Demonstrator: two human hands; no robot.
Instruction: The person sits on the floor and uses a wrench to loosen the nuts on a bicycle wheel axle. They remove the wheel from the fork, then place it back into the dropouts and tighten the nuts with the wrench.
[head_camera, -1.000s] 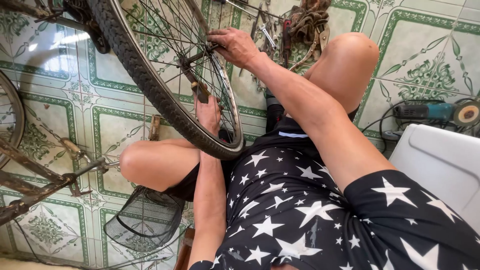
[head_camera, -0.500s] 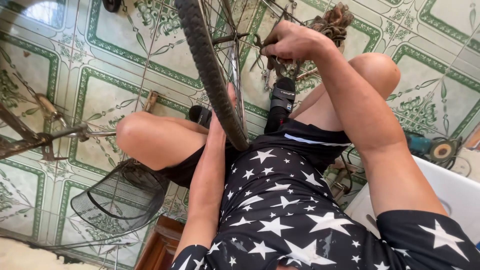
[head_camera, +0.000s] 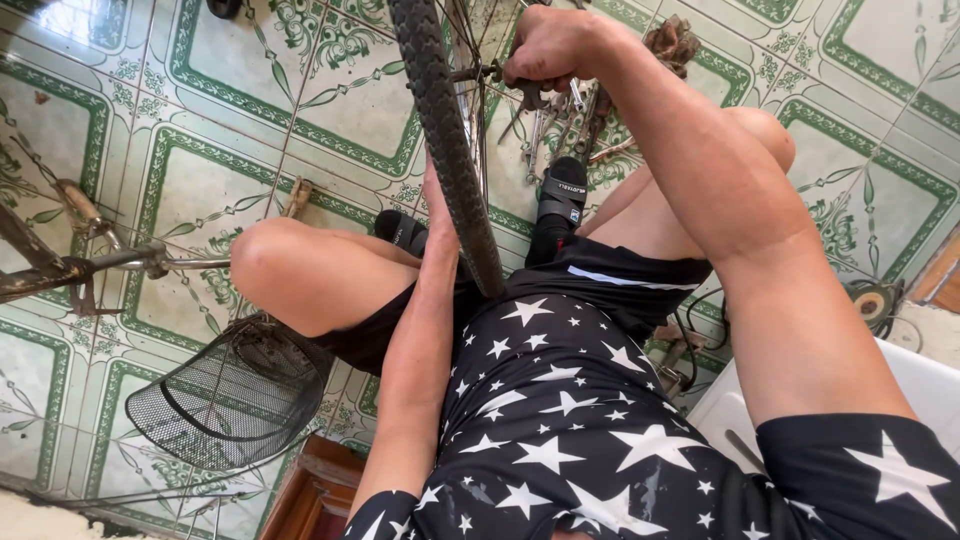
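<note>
A bicycle wheel with a black knobbly tyre (head_camera: 445, 130) stands upright between my knees. My right hand (head_camera: 545, 45) is closed in a fist at the wheel's hub (head_camera: 478, 72), gripping a small metal tool there. My left hand (head_camera: 436, 205) reaches up along the near side of the tyre and rests against it. Its fingers are hidden behind the tyre. I am sitting low in black star-printed clothes, my feet in black sandals (head_camera: 560, 200) on either side of the wheel.
A black wire basket (head_camera: 230, 390) lies on the green patterned floor tiles by my left knee. A rusty bicycle frame (head_camera: 70, 265) reaches in from the left. Loose hand tools (head_camera: 575, 125) lie beyond my feet. A white box (head_camera: 930, 385) and a grinder (head_camera: 872, 300) sit at the right.
The view has swung, so the wheel now shows edge-on and upright. My right hand stays at the hub. My left hand has slipped behind the tyre.
</note>
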